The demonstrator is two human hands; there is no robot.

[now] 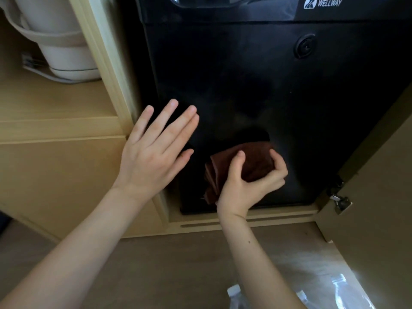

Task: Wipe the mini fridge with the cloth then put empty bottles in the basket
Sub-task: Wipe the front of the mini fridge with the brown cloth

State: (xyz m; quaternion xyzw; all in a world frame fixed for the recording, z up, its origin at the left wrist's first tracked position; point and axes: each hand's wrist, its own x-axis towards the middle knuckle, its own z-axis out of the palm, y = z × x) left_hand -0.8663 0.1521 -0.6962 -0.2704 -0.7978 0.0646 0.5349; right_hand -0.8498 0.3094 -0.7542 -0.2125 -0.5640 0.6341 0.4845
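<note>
A black mini fridge with a WELLWAY logo sits inside a beige cabinet, its door shut. My right hand grips a folded dark brown cloth and holds it against the lower part of the fridge door. My left hand lies flat with straight fingers on the left edge of the door, beside the cloth. Clear plastic bottles lie on the floor at the bottom right, partly cut off by the frame edge. No basket is in view.
A white electric kettle stands on a beige shelf to the left of the fridge. The open cabinet door with a metal hinge stands at the right. Brown floor lies below the cabinet.
</note>
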